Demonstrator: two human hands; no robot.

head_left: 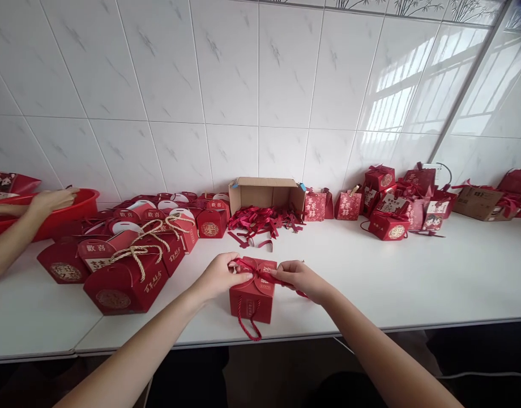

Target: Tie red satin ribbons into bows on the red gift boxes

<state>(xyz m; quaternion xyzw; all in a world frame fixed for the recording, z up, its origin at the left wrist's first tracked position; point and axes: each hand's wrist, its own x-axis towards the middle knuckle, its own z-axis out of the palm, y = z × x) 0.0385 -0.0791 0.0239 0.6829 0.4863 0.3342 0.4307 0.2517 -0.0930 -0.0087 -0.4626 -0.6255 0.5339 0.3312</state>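
Note:
A small red gift box (252, 303) stands near the front edge of the white table, with a twisted red cord handle (248, 328) hanging down its front. Across its top a dark red ribbon (257, 273) is crossed or knotted at the middle. My left hand (221, 279) pinches the ribbon at the left of the box top, thumb close to the knot. From the other side my right hand (302, 280) pinches the ribbon too, and a ribbon end trails out below it. Exactly how the knot is formed is too small to tell.
Left are red boxes with gold cord bows (137, 249) and a red basin (80, 207) with another person's arm (26, 224) over it. Behind lies a pile of ribbons (264, 221) at an open cardboard box (264, 195). Finished-looking red boxes (388, 225) cluster right.

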